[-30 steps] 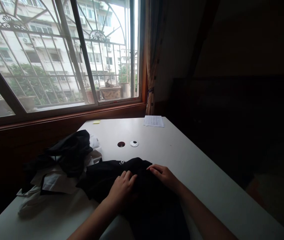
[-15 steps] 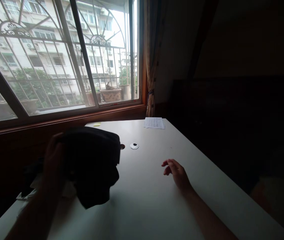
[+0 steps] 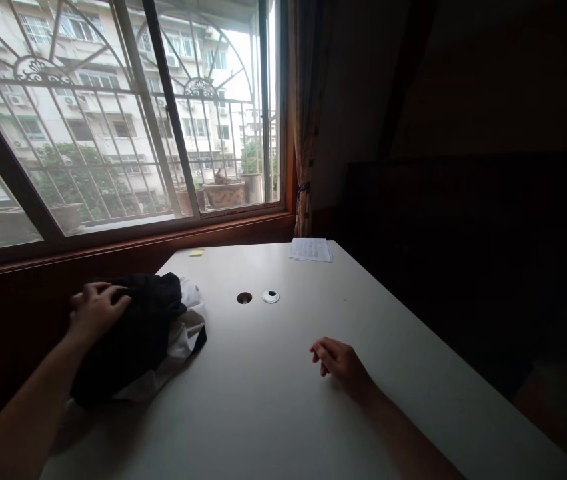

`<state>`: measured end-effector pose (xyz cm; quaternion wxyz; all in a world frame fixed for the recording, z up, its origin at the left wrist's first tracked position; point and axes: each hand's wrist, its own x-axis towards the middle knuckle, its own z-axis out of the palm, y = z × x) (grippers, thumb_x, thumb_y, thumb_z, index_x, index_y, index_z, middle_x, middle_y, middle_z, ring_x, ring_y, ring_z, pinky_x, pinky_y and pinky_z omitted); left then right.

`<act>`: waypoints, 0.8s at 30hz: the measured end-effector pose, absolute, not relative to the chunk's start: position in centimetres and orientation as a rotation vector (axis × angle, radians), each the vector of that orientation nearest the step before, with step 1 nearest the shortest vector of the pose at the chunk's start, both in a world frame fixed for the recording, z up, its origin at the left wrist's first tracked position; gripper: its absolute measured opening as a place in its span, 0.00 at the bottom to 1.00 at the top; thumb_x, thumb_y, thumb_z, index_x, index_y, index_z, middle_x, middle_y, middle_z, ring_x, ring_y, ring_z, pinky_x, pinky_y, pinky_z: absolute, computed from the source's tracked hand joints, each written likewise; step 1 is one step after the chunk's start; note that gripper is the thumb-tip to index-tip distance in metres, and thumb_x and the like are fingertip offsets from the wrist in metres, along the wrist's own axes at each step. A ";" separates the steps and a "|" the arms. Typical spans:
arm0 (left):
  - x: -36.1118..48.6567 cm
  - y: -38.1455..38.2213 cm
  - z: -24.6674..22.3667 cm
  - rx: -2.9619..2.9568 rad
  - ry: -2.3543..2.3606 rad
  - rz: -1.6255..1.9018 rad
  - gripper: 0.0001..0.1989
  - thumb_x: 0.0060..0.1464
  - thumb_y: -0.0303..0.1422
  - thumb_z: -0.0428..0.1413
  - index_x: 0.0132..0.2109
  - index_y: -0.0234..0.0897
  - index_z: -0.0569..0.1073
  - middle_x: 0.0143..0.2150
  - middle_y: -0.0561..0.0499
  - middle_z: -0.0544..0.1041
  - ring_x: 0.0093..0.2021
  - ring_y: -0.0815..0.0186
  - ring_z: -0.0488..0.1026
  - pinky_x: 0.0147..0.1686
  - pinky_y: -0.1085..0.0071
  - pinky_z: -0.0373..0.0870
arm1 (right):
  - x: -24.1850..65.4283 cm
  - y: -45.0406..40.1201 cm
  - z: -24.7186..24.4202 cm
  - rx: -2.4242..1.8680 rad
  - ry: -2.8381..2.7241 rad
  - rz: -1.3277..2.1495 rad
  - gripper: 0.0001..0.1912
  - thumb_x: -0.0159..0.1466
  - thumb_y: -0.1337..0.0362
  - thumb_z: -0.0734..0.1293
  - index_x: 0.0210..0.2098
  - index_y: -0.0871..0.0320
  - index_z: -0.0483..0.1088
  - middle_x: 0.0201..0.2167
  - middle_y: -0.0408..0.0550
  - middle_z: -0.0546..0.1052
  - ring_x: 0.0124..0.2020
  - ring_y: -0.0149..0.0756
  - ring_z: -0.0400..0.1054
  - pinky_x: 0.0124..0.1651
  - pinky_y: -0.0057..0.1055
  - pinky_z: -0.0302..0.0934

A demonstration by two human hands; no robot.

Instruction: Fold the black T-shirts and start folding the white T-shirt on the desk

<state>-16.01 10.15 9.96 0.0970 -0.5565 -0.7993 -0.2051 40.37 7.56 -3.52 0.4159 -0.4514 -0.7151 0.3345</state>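
A crumpled pile of black cloth [image 3: 133,333] lies on the left side of the white table [image 3: 263,400], with white cloth [image 3: 180,340] showing along its right edge. My left hand [image 3: 96,310] rests on top of the black cloth at its upper left, its fingers spread. Over the middle right of the table is my right hand [image 3: 338,360], its fingers curled loosely and apart from the cloth. Nothing shows in it.
A round hole [image 3: 244,298] and a white round cover [image 3: 270,297] are beyond the hands. Papers [image 3: 311,249] and a yellow note [image 3: 196,253] lie at the far edge. A barred window [image 3: 113,127] and a tied curtain [image 3: 304,127] stand behind.
The black cloth, held up by my left hand before, has moved left and down onto the pile. My left hand has opened over it. My right hand has shifted slightly left and down, its fingers more curled.
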 end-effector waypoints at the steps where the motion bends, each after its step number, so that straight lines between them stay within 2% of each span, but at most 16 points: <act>1: -15.9 10.4 8.7 -1.657 -2.386 -0.583 0.28 0.62 0.47 0.47 0.60 0.31 0.70 0.68 0.35 0.59 0.67 0.35 0.55 0.59 0.38 0.59 | 40.3 7.5 -3.6 -1.140 -1.821 0.853 0.18 0.71 0.54 0.58 0.34 0.57 0.73 0.29 0.42 0.76 0.22 0.30 0.70 0.28 0.28 0.63; 4: -15.4 10.8 6.1 -1.739 -2.392 -0.545 0.30 0.63 0.47 0.45 0.65 0.35 0.64 0.69 0.37 0.61 0.67 0.43 0.58 0.61 0.45 0.61 | 40.1 7.3 -3.7 -1.171 -1.859 0.894 0.17 0.70 0.54 0.59 0.35 0.57 0.73 0.28 0.42 0.76 0.21 0.30 0.69 0.25 0.27 0.63; 9: -15.5 10.4 6.5 -1.847 -2.299 -0.523 0.30 0.60 0.47 0.49 0.64 0.37 0.66 0.62 0.38 0.71 0.55 0.46 0.74 0.51 0.55 0.69 | 40.1 7.2 -3.7 -1.177 -1.853 0.930 0.17 0.70 0.53 0.59 0.35 0.57 0.73 0.28 0.42 0.75 0.20 0.29 0.68 0.23 0.27 0.61; 15: -16.0 10.0 6.3 -2.001 -2.066 -0.471 0.25 0.59 0.44 0.50 0.58 0.37 0.70 0.57 0.40 0.76 0.52 0.49 0.76 0.49 0.60 0.69 | 40.3 7.2 -3.6 -1.172 -1.871 0.931 0.16 0.70 0.55 0.60 0.34 0.57 0.73 0.28 0.42 0.75 0.19 0.29 0.68 0.24 0.27 0.61; 18: -15.4 9.4 6.7 -2.005 -2.017 -0.516 0.23 0.59 0.43 0.51 0.57 0.38 0.71 0.57 0.40 0.77 0.54 0.47 0.75 0.55 0.53 0.65 | 40.3 7.2 -3.5 -1.177 -1.892 0.925 0.16 0.70 0.55 0.59 0.35 0.57 0.73 0.28 0.42 0.75 0.18 0.28 0.67 0.24 0.27 0.61; 21: -13.2 8.7 7.8 -1.877 -1.952 -0.595 0.24 0.62 0.45 0.49 0.58 0.37 0.70 0.60 0.36 0.74 0.59 0.42 0.70 0.62 0.38 0.52 | 40.4 7.3 -3.5 -1.179 -1.915 0.884 0.16 0.70 0.55 0.59 0.36 0.57 0.73 0.28 0.42 0.75 0.18 0.29 0.67 0.25 0.27 0.61; 24: -10.1 7.9 9.0 -1.809 -1.815 -0.701 0.23 0.64 0.44 0.47 0.60 0.37 0.68 0.63 0.37 0.70 0.65 0.43 0.64 0.65 0.34 0.41 | 40.4 7.4 -3.5 -1.178 -1.930 0.867 0.16 0.70 0.54 0.59 0.36 0.57 0.73 0.28 0.42 0.75 0.19 0.29 0.68 0.26 0.28 0.62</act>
